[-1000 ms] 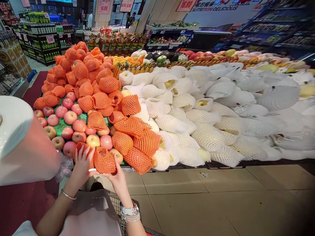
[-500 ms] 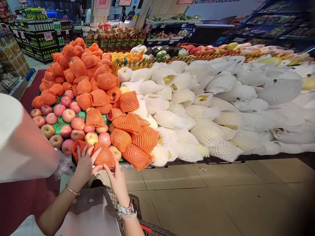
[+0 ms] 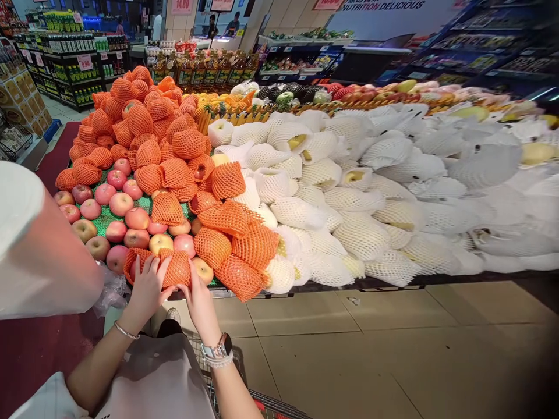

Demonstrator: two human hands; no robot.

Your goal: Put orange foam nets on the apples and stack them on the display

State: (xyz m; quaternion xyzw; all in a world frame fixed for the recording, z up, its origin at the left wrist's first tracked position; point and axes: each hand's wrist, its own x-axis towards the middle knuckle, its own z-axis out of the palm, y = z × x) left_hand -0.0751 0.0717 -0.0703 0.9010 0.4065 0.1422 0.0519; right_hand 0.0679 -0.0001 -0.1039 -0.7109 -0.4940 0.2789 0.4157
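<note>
At the near edge of the desk (image 3: 105,216), an orange-netted fruit (image 3: 176,269) is between the left hand (image 3: 148,288), fingers spread, and the right hand (image 3: 200,298), thumb and forefinger parted; I cannot tell whether either grips. Bare apples (image 3: 137,219) lie farther back on the desk, white-netted fruit (image 3: 363,234) covers its right side, and a white roll (image 3: 48,256) stands at its left.
</note>
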